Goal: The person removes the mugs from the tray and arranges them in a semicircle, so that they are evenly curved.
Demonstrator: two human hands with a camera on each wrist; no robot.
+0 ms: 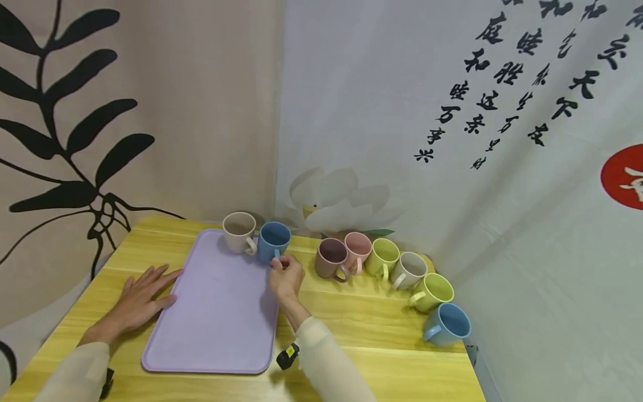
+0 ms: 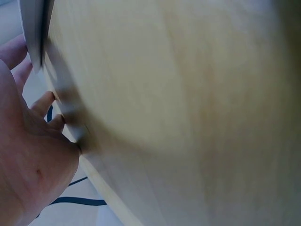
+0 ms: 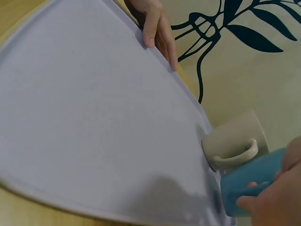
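A blue mug (image 1: 273,239) is at the far right corner of a lilac tray (image 1: 216,312), beside a beige mug (image 1: 239,228) that stands on the tray's far edge. My right hand (image 1: 287,277) pinches the blue mug's handle; in the right wrist view the blue mug (image 3: 249,181) is partly covered by the fingers. My left hand (image 1: 138,304) lies with spread fingers at the tray's left edge, its thumb and a fingertip touching the rim. In the left wrist view the left hand (image 2: 37,155) touches the tray's edge and the table.
Right of the tray, a row of mugs curves along the back of the wooden table (image 1: 361,357): brown (image 1: 329,262), pink (image 1: 358,248), yellow-green (image 1: 383,258), grey-white (image 1: 411,270), another yellow-green (image 1: 434,293) and blue (image 1: 448,325). A printed curtain (image 1: 341,111) hangs behind.
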